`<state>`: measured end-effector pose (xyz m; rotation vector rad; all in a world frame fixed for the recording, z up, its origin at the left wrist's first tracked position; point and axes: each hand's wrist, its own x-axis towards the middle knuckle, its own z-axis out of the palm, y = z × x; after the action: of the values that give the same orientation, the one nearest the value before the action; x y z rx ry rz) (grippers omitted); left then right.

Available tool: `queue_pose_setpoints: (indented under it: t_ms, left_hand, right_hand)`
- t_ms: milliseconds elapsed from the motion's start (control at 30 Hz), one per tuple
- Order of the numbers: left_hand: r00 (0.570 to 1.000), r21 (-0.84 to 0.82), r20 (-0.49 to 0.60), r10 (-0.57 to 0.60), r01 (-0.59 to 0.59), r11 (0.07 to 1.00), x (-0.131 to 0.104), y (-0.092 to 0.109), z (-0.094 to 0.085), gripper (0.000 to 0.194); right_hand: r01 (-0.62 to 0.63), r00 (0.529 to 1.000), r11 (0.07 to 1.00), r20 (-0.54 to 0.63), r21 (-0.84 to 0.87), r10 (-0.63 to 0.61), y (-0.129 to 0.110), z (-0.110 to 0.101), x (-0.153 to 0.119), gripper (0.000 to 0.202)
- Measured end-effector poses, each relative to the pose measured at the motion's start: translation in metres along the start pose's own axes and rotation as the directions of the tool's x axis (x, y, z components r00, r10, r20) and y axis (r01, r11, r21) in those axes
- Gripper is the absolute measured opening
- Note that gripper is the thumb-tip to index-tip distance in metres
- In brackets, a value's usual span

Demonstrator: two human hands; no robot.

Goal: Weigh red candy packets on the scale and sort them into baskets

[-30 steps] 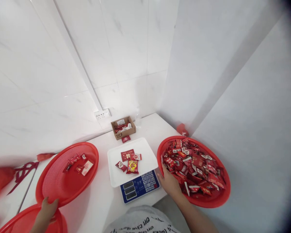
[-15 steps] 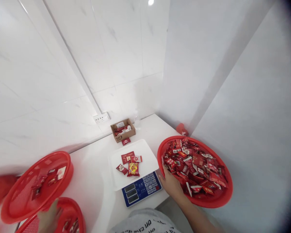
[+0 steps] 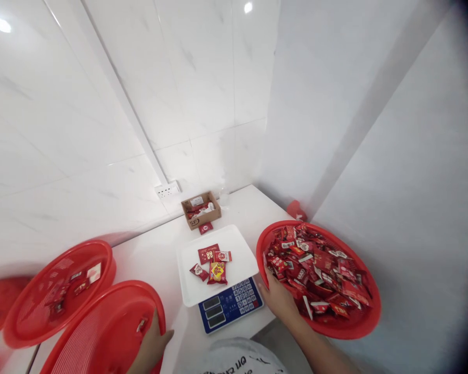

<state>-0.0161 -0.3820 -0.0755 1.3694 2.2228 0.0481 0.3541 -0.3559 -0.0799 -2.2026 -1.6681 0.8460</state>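
My right hand (image 3: 278,296) is closed on the left rim of a red plastic basket (image 3: 315,330). That basket is full of small red wrapped packets (image 3: 320,270) and leans beside the right wall. At the lower left, my left hand (image 3: 153,343) grips the right rim of another red basket (image 3: 113,322), thumb outside, fingers inside and partly hidden. A small packet (image 3: 142,324) lies in that basket by my fingers. Between my hands a blue digital scale (image 3: 231,306) carries a white tray (image 3: 237,239). Several red packets (image 3: 217,271) rest on the tray.
A third red basket (image 3: 58,270) with a few packets stands at the left. Behind the scale sit a small cardboard box (image 3: 201,210) of packets and one loose packet (image 3: 206,228). A white wall socket (image 3: 167,189) is above the table (image 3: 148,254).
My left hand has moved right, to the near-left basket's right rim. That basket has shifted up and right, and more of it shows. My right hand keeps its hold.
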Motion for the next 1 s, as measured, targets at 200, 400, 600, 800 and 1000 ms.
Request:
queue_pose_setpoints:
  t_ms: [200, 400, 600, 800, 1000]
  left_hand:
    - [0.975, 0.112, 0.174, 0.136, -0.157, 0.981, -0.011, 0.0, 0.002, 0.087]
    - [0.945, 0.184, 0.204, 0.256, -0.294, 0.938, -0.01, -0.01, -0.003, 0.087]
    - [0.957, 0.222, 0.183, 0.225, -0.263, 0.939, -0.009, 0.002, -0.012, 0.074]
    - [0.941, 0.229, 0.242, 0.239, -0.294, 0.928, -0.011, -0.007, -0.012, 0.071]
    - [0.879, 0.205, 0.429, 0.211, -0.322, 0.924, -0.015, -0.053, -0.021, 0.074]
  right_hand:
    - [0.001, 1.0, 1.0, 0.009, -0.003, -0.001, -0.001, -0.002, -0.001, 0.059]
    - [0.015, 1.0, 1.0, -0.011, -0.014, -0.015, 0.003, 0.002, 0.0, 0.057]
    - [0.031, 0.999, 0.999, -0.031, -0.036, -0.032, 0.006, 0.004, 0.001, 0.056]
    - [0.032, 0.999, 0.998, -0.033, -0.048, -0.033, 0.006, 0.005, 0.0, 0.055]
    - [0.047, 0.998, 0.999, -0.048, -0.023, -0.048, 0.008, 0.008, 0.002, 0.056]
